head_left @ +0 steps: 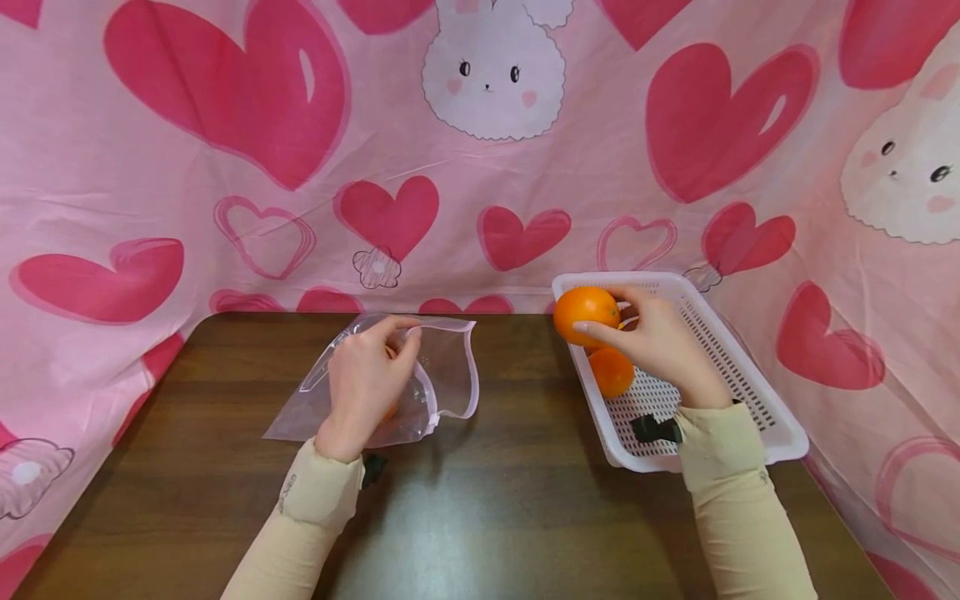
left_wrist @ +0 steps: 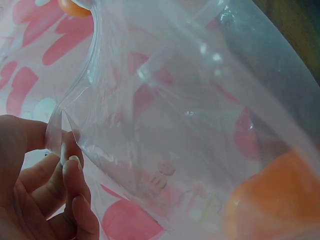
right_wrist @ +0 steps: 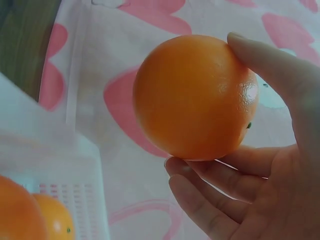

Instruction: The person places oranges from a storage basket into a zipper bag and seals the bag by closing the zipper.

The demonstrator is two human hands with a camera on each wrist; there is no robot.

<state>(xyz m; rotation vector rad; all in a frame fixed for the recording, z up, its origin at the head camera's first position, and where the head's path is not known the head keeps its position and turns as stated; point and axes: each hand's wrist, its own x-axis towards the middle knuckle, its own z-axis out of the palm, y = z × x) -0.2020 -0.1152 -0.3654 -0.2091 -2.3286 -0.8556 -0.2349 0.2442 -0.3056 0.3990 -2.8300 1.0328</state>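
My left hand (head_left: 367,375) pinches the edge of a clear zip bag (head_left: 453,367) between thumb and fingers. In the left wrist view an orange fruit (left_wrist: 275,200) shows through the bag's film, inside it. The bag has a pale pink zip edge, and its mouth faces right. My right hand (head_left: 660,337) grips an orange (head_left: 585,315) between thumb and fingertips, held up over the left rim of a white basket (head_left: 742,375). Below it in the basket lies another orange (head_left: 611,372); the right wrist view shows two oranges (right_wrist: 55,217) there.
The brown wooden table (head_left: 480,517) stretches between bag and basket. Behind it and at both sides hangs a pink cloth (head_left: 465,225) with hearts and rabbits. A dark strap (head_left: 654,428) crosses the right wrist, above the basket's floor.
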